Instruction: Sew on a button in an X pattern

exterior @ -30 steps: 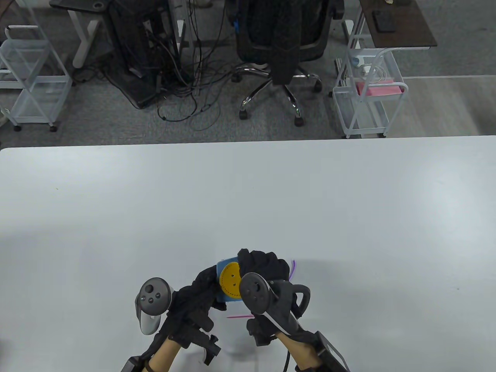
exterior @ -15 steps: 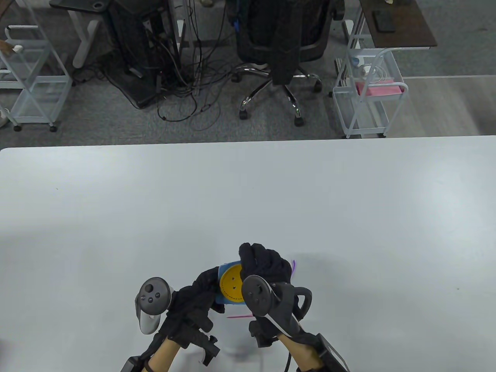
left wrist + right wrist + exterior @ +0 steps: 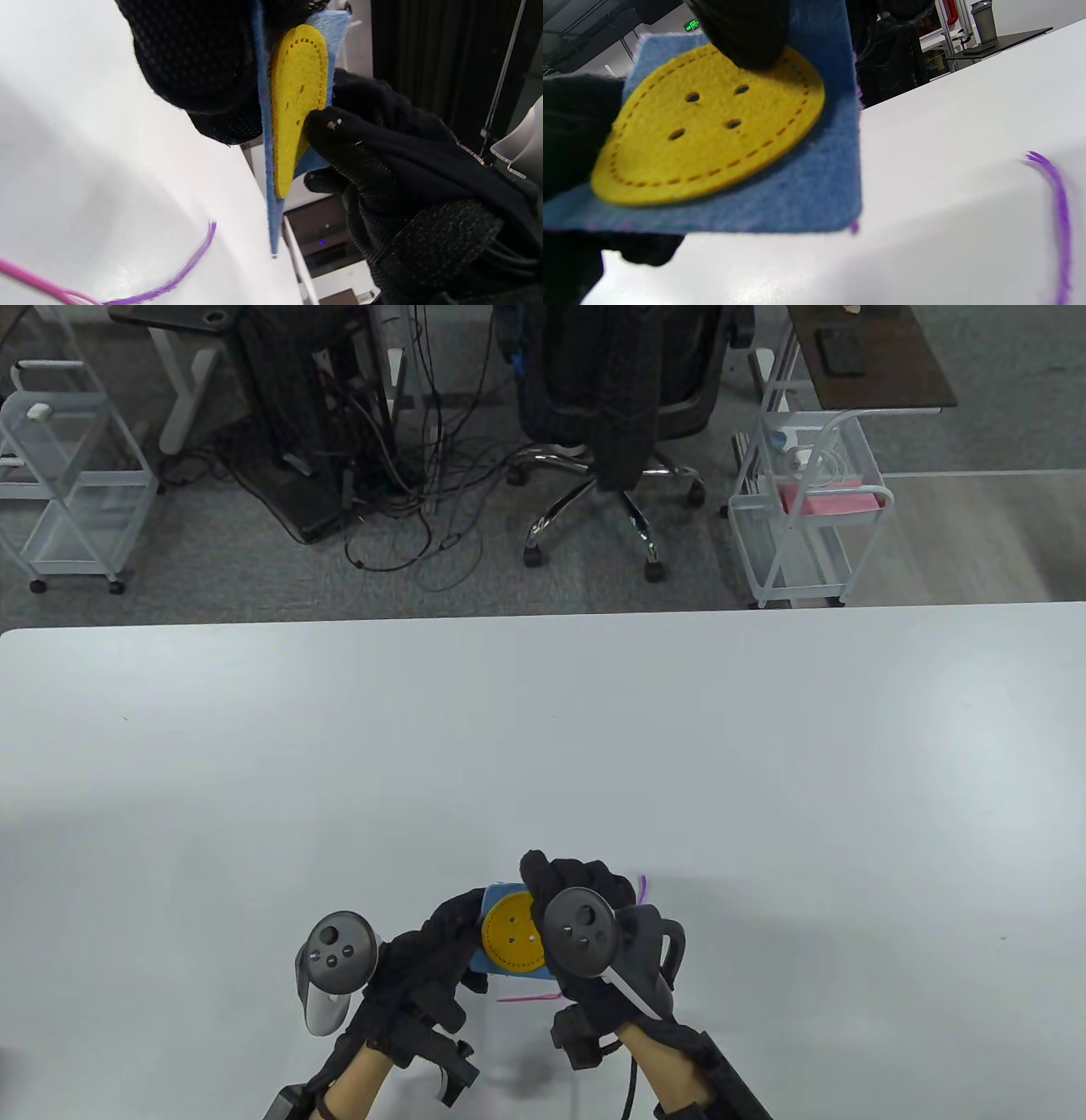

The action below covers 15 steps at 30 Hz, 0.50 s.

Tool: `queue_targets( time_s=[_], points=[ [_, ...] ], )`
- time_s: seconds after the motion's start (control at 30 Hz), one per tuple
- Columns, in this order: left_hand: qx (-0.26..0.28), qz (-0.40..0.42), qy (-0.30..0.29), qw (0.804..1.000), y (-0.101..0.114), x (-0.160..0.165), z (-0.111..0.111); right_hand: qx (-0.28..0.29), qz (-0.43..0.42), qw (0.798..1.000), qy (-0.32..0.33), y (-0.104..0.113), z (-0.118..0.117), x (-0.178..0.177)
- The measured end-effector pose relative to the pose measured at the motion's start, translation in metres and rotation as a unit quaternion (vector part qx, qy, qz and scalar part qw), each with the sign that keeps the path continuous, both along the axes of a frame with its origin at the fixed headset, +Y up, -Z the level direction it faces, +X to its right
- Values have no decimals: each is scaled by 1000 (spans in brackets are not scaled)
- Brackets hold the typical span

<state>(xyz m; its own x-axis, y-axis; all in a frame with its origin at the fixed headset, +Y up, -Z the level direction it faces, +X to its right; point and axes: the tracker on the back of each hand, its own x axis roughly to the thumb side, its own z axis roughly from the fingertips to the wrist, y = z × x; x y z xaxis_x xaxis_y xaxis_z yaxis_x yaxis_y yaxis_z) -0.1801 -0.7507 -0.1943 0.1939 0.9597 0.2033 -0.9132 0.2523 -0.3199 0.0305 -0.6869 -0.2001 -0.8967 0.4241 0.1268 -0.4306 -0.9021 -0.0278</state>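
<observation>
A yellow felt button point(image 3: 512, 939) with four holes lies on a blue felt square point(image 3: 509, 969), held just above the table between both hands. My left hand point(image 3: 462, 929) grips the square's left edge. My right hand point(image 3: 543, 886) pinches the right side, a fingertip point(image 3: 742, 34) pressing on the button point(image 3: 708, 135). No thread runs through the holes. The left wrist view shows the square point(image 3: 265, 140) edge-on with the button point(image 3: 297, 97) facing my right hand point(image 3: 382, 161). A pink needle point(image 3: 526, 998) lies on the table below the felt, and purple thread point(image 3: 642, 889) trails to the right.
The white table point(image 3: 543, 746) stretches wide beyond the hands. Purple thread point(image 3: 1057, 199) and its loop point(image 3: 182, 271) lie loose on the surface by the hands. Beyond the far edge stand an office chair point(image 3: 619, 398) and wire carts point(image 3: 806, 517).
My right hand has turned and shifted slightly right over the felt, its tracker now facing more upward. The felt piece has tilted a little. My left hand has barely moved.
</observation>
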Motion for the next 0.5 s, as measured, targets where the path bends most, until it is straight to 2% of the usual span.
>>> queue_targets(
  time_s=[0.17,0.23,0.37,0.5],
  points=[
    [-36,87,7,996,-7,-5,-1,-9,-54,998,12,0,-3,6],
    [-41,71,-7,997,-6,-5,-2,-10,-68,998,16,0,-3,7],
    [-13,-8,-28,999,-1,-1,-3,-8,-92,995,26,2,-3,8],
    [-11,7,-19,1000,0,-1,-3,-3,-97,995,29,2,-2,8]
  ],
)
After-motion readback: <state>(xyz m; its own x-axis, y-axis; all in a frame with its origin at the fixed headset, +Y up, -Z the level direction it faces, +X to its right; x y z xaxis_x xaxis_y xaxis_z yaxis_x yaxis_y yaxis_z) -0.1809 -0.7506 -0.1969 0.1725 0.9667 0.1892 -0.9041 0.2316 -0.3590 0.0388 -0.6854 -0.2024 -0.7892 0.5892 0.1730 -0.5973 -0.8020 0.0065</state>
